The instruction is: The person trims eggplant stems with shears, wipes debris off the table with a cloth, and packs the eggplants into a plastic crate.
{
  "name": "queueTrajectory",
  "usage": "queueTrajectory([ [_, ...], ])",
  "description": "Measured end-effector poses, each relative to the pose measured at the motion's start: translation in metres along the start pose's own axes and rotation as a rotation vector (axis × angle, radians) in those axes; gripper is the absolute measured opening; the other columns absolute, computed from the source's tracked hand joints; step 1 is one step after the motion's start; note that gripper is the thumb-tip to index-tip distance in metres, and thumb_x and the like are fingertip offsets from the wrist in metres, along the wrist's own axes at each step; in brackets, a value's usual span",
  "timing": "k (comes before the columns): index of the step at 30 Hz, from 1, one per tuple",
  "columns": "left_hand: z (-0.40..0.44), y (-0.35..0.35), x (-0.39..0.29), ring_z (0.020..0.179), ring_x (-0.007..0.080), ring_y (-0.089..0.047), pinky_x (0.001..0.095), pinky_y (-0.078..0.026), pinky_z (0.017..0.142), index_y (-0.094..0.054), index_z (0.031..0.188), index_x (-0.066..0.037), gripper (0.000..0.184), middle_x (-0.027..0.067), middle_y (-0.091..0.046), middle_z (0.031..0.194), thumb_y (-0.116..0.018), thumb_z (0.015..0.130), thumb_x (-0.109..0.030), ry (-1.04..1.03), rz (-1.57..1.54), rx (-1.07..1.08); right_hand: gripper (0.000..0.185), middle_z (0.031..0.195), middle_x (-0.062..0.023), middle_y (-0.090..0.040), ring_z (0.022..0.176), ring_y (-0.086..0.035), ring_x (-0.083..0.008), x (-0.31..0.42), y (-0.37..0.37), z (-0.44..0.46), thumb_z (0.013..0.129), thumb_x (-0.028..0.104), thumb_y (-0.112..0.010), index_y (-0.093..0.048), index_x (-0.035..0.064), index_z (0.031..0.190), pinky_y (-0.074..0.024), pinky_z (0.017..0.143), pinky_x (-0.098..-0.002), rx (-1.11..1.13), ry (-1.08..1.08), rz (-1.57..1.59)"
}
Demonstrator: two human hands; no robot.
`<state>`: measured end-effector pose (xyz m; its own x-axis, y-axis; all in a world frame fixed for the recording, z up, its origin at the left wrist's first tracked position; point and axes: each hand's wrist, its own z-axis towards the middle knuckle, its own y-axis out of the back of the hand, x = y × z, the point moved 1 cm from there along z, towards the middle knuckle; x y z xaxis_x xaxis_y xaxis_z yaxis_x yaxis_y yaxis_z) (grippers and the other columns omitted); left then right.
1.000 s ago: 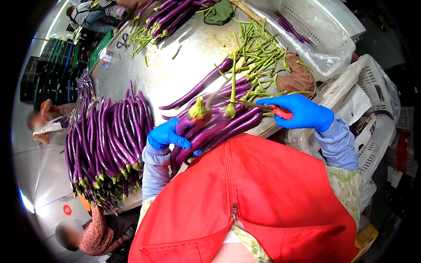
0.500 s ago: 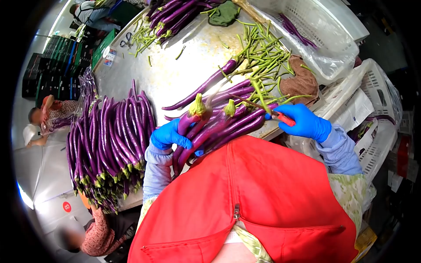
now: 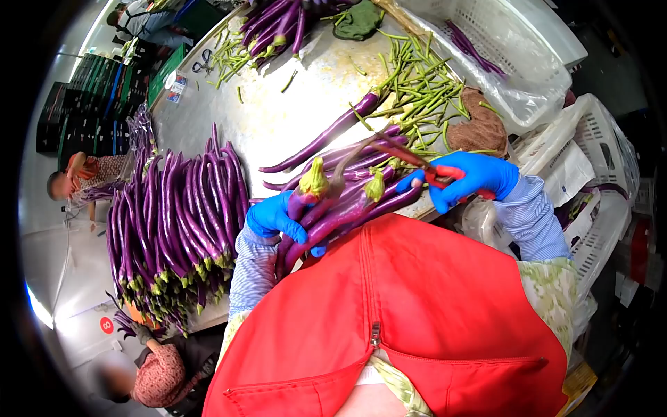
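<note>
My left hand [image 3: 273,215], in a blue glove, grips several long purple eggplants [image 3: 326,226] in front of the red apron. Their green caps point up and away from me, and one has a long stem reaching right. In my right hand [image 3: 483,175], also gloved in blue, is a pair of scissors [image 3: 439,177] with red handles. The dark blades point left, close to that long stem; blur hides whether they touch it. More loose eggplants [image 3: 333,139] lie on the table just beyond, beside a pile of cut green stems [image 3: 420,87].
Many eggplants [image 3: 177,208] are stacked at the left, caps toward me. Another eggplant heap [image 3: 278,28] lies at the far side, near a green cloth [image 3: 358,21]. A brown cloth [image 3: 478,128] and white crates [image 3: 514,45] stand right. Co-workers are at the left.
My right hand has shifted slightly, and the scissors have turned, their red handles now showing more. The bundle in my left hand stays nearly still. A co-worker at lower left now holds up eggplants.
</note>
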<state>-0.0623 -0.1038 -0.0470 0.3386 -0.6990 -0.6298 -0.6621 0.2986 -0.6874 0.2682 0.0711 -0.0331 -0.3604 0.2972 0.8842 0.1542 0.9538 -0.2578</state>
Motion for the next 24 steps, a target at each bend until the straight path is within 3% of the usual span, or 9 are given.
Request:
queueTrajectory([
  [3,-0.003,-0.018,-0.004,0.097,0.0328,-0.066,0.0452,-0.056,0.084,-0.042,0.133,0.003,0.077,0.0207,-0.062,0.112,-0.077,0.065,0.009,-0.033,-0.152,-0.145,0.059,0.104,-0.0006,-0.059,0.081,-0.054,-0.0070,-0.006,0.006,0.004,0.080,0.011,-0.068,-0.048,0.0033,0.135,-0.0467,0.076,-0.0241,0.088,-0.005,0.097],
  [5,0.000,0.004,0.005,0.098,0.0330,-0.065,0.0454,-0.056,0.083,-0.039,0.135,0.002,0.081,0.0206,-0.060,0.116,-0.077,0.065,0.009,-0.013,-0.071,-0.020,0.060,0.109,-0.0007,-0.059,0.083,-0.055,-0.0073,-0.021,0.000,0.013,0.081,0.012,-0.069,-0.047,0.0032,0.136,-0.0472,0.079,-0.0248,0.134,0.030,0.072],
  [7,0.006,0.001,0.003,0.098,0.0333,-0.065,0.0455,-0.056,0.083,-0.036,0.137,0.001,0.084,0.0204,-0.058,0.119,-0.076,0.065,0.010,0.003,-0.061,0.021,0.061,0.121,-0.0033,-0.056,0.099,-0.055,-0.0113,-0.023,-0.003,0.020,0.082,0.015,-0.070,-0.047,0.0027,0.137,-0.0443,0.090,-0.0285,0.130,0.027,0.035],
  [11,0.011,-0.005,0.002,0.101,0.0347,-0.063,0.0461,-0.056,0.083,-0.030,0.142,-0.001,0.089,0.0209,-0.054,0.126,-0.073,0.066,0.012,-0.002,-0.119,-0.021,0.062,0.125,-0.0084,-0.056,0.113,-0.049,-0.0150,-0.009,-0.016,0.027,0.082,0.020,-0.070,-0.046,0.0017,0.136,-0.0379,0.099,-0.0308,0.047,0.054,-0.069],
  [13,0.013,-0.009,0.001,0.103,0.0351,-0.062,0.0466,-0.055,0.084,-0.029,0.144,-0.002,0.090,0.0212,-0.052,0.129,-0.072,0.067,0.012,-0.021,-0.155,-0.031,0.062,0.123,-0.0093,-0.057,0.110,-0.050,-0.0150,-0.015,-0.017,0.033,0.082,0.023,-0.070,-0.047,0.0011,0.135,-0.0392,0.097,-0.0302,-0.010,0.097,-0.171],
  [16,0.015,-0.019,-0.003,0.094,0.0344,-0.067,0.0462,-0.057,0.082,-0.035,0.135,0.004,0.082,0.0238,-0.061,0.113,-0.077,0.065,0.009,-0.061,-0.173,-0.139,0.062,0.113,-0.0097,-0.059,0.103,-0.052,-0.0152,-0.016,-0.017,0.035,0.081,0.028,-0.069,-0.048,0.0005,0.133,-0.0417,0.091,-0.0309,-0.046,0.115,-0.265],
  [22,0.015,-0.012,0.002,0.095,0.0352,-0.066,0.0468,-0.056,0.083,-0.029,0.140,0.000,0.089,0.0237,-0.059,0.116,-0.076,0.066,0.011,-0.038,-0.200,-0.115,0.052,0.087,-0.0047,-0.059,0.081,-0.054,-0.0105,-0.016,-0.019,0.033,0.082,0.028,-0.067,-0.055,0.0006,0.125,-0.0452,0.074,-0.0298,-0.064,0.135,-0.165],
  [24,0.012,-0.007,0.003,0.104,0.0343,-0.062,0.0471,-0.055,0.085,-0.030,0.144,-0.005,0.091,0.0203,-0.051,0.129,-0.073,0.066,0.012,-0.029,-0.181,-0.113,0.047,0.083,-0.0035,-0.058,0.077,-0.054,-0.0095,-0.029,-0.014,0.039,0.083,0.026,-0.066,-0.057,0.0012,0.122,-0.0454,0.070,-0.0286,-0.117,0.235,-0.284],
])
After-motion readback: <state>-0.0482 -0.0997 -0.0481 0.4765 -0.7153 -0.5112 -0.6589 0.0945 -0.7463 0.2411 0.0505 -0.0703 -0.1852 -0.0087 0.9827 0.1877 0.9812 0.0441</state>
